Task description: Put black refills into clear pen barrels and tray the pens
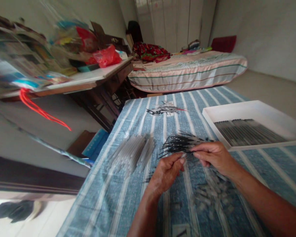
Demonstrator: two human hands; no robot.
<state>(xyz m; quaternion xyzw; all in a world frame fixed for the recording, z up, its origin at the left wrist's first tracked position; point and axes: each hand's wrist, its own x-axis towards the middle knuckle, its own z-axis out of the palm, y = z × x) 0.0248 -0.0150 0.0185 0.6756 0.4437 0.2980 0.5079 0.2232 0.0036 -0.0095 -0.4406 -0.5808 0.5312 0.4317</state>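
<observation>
Over the striped cloth, my left hand [168, 169] is closed in a pinch, with a small pale tip showing at the fingertips. Close beside it, my right hand [213, 155] also pinches, but what it holds is too small to make out. Just behind the fingers lies a loose bundle of thin black sticks [179, 143]. To the left is a stack of translucent plastic tubes [132, 151]. Small clear plastic pieces [213, 194] are scattered, blurred, below my right hand.
At the right stands a white box [281, 113] holding a row of dark slender sticks [249, 133]. A smaller pile of thin dark pieces [165, 109] lies at the cloth's far end. A cluttered side table [88, 79] is on the left, a bed [187, 70] behind.
</observation>
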